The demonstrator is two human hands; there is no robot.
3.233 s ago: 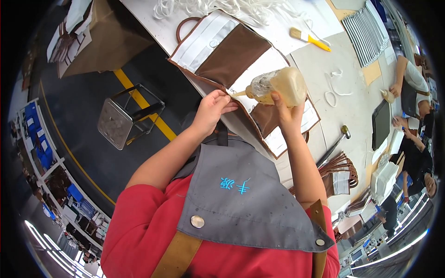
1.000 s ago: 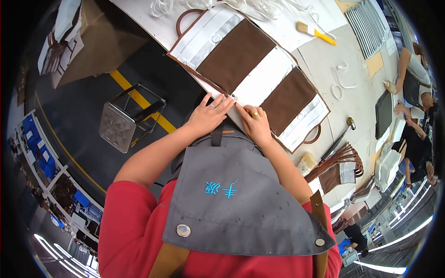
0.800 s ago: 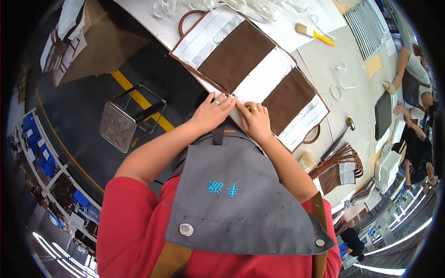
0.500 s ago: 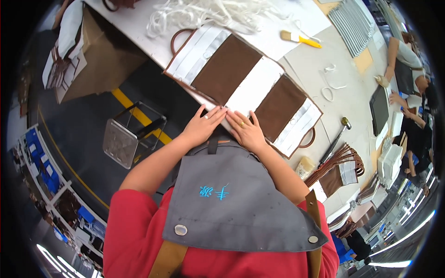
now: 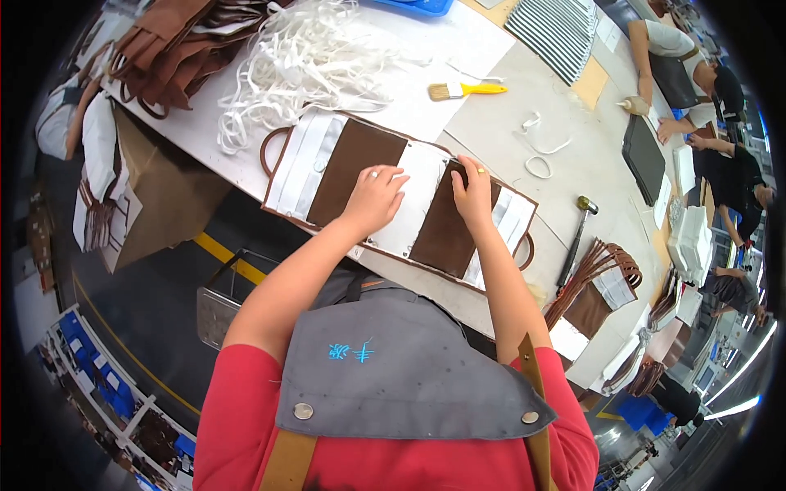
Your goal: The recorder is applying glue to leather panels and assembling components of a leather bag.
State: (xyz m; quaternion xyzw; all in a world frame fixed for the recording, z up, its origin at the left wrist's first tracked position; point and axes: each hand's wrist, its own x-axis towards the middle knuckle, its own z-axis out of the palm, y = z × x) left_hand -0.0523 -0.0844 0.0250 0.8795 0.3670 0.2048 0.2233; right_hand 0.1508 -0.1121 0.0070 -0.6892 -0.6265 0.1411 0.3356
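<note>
A flat bag piece (image 5: 422, 192) lies opened out on the table in front of me. It has two brown panels, a white middle strip, pale strips at both ends and a brown loop handle at each end. My left hand (image 5: 374, 198) rests over the border of the left brown panel and the white strip, its fingers stretched to the right. Over the right brown panel, my right hand (image 5: 474, 192) reaches to the far edge, thumb apart from the fingers. Neither hand shows anything gripped in it.
Beyond the bag piece lie a heap of white tape (image 5: 303, 65), a stack of brown bag pieces (image 5: 176, 53) and a yellow-handled brush (image 5: 467, 90). To the right are a hammer (image 5: 579, 237) and a bundle of brown handles (image 5: 602, 282). A stool (image 5: 217, 315) stands at the left; people work at far right.
Both hands have left the near edge of the bag piece, moved apart and gone farther over it. The view has shifted, bringing the brown stack at the far left into sight.
</note>
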